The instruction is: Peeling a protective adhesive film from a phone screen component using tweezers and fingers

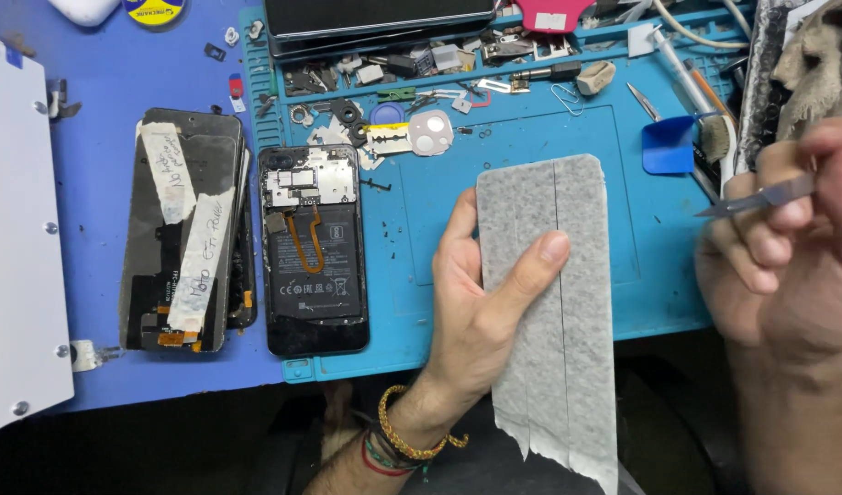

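My left hand (pixel 481 307) holds a grey speckled rectangular sheet (pixel 554 367) upright over the blue work mat (pixel 522 137), thumb across its front. The sheet has two lengthwise seams and a torn lower edge. My right hand (pixel 788 257) is at the right edge, pinching metal tweezers (pixel 756 199) whose tip points left, apart from the sheet. An opened phone (pixel 313 252) with its back removed lies at the mat's left edge, showing the battery, an orange flex cable and the board.
A stack of black phone screens (pixel 187 229) with strips of masking tape lies left of the opened phone. Small parts, screws, a razor blade (pixel 389 139) and a camera bezel (pixel 430 133) litter the mat's far side. A blue plastic pick (pixel 669 147) and tools lie at the upper right.
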